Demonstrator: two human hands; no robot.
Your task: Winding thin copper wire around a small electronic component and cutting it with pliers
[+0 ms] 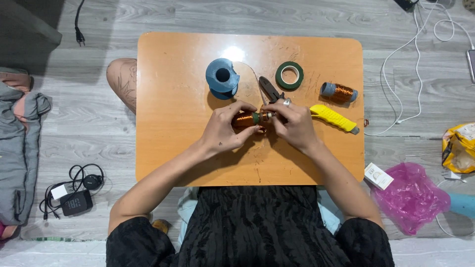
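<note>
The left hand (pixel 225 131) is closed around a copper wire coil (pixel 246 120), held just above the middle of the tabletop (pixel 168 109). The right hand (pixel 294 123) pinches the coil's green-taped end. Just beyond the hands lie pliers (pixel 270 89), a blue spool (pixel 222 78), a green tape roll (pixel 289 75), a second copper spool (pixel 338 92) and a yellow utility knife (pixel 332 118). The tabletop's left part is bare. On the floor right of its edge sit a small white box (pixel 378 176), a pink bag (pixel 410 198) and a yellow packet (pixel 459 147).
</note>
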